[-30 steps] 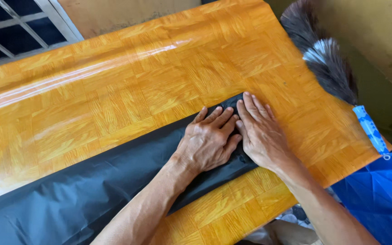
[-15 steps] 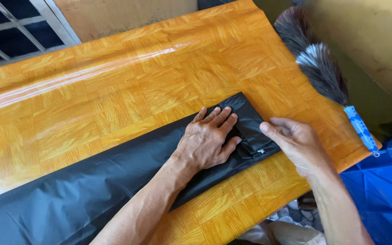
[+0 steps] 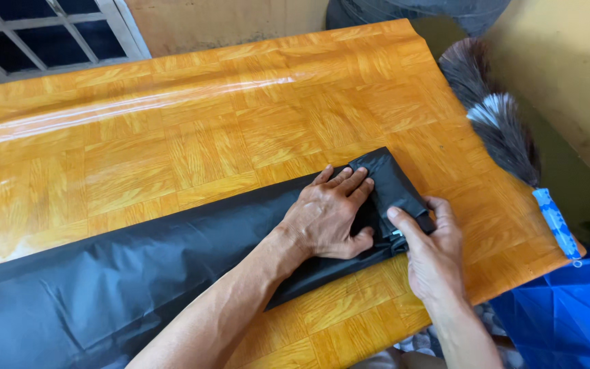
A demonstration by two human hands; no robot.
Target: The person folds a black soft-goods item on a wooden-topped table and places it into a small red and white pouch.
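A long black plastic sheet (image 3: 124,280), folded into a narrow strip, lies across an orange wood-pattern table (image 3: 192,130) from lower left to centre right. My left hand (image 3: 329,215) presses flat on the strip near its right end, fingers spread. My right hand (image 3: 431,249) grips the strip's near right corner, thumb on top and fingers beneath, lifting the edge a little. The end of the strip (image 3: 387,174) shows a folded flap between the two hands.
A feather duster (image 3: 496,126) with dark and white feathers and a blue handle lies along the table's right edge. A blue quilted fabric (image 3: 568,314) sits at lower right. A barred window (image 3: 42,34) is at upper left, a yellowish wall at right.
My right hand left the flat top of the strip, slid to its near right corner and took hold of the edge. My left hand stayed pressed in place.
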